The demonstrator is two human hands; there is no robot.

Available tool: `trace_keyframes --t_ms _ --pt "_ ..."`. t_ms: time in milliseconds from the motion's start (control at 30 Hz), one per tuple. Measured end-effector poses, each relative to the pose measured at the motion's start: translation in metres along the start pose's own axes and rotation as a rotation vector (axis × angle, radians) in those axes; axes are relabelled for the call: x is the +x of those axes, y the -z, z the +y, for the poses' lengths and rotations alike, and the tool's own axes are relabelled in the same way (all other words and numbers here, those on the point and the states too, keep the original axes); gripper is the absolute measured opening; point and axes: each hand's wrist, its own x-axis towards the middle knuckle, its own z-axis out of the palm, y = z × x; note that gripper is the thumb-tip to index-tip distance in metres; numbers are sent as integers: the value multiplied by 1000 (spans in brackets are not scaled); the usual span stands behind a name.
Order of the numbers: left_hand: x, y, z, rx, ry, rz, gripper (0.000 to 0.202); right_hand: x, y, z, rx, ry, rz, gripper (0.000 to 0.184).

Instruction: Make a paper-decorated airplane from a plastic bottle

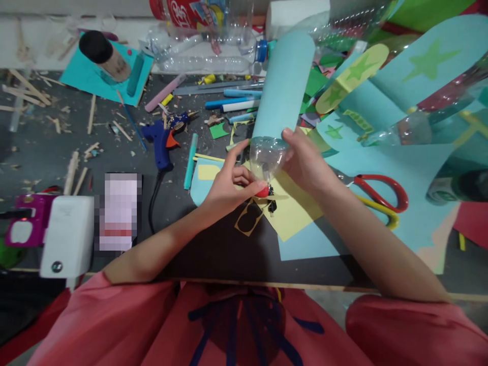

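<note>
Surface: dark, total mess, paper scraps and wood sticks everywhere
Bottle: clear plastic wrapped in blue paper, held off the surface, neck tilted toward the person
Right hand: grip clenched round the bottle's shoulder, steadying it I'd guess
Left hand: fingers pinching the red cap at the neck
Nearby: glue gun left, scissors right, yellow paper underneath, all within reach

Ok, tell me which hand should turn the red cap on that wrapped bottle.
Left, probably. The left hand has its fingers on the red cap, while the right hand grips the bottle at its clear shoulder, steadying it.
</note>
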Motion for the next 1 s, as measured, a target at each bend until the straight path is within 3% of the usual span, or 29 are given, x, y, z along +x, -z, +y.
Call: trace_keyframes --t_ms 167,333,500,600,700,800,867,1000 --pt "4 6 -6 -11 -18 67 81 3 2 1 -134 102 -18 53" --pt "14 15 -11 -67 -69 206 81 -19 9 2 -751 339 118 33" --pt "20 19 -13 -94 -85 240 81 -45 12 8 -1280 221 -14 50" --pt "20 19 -14 -90 -86 237 79 -50 17 6 -1431 286 51 40" --pt "20 18 -13 -81 -84 232 78 -50 17 1 -1355 536 90 25" --pt "18 16 -12 -54 -82 205 78 -49 9 0 -1147 734 0 26" --pt "15 15 -12 -25 -82 183 78 -49 2 2 -1059 746 -54 31" --pt "10 13 -10 37 -72 149 74 -46 -6 9 -972 637 -56 28"
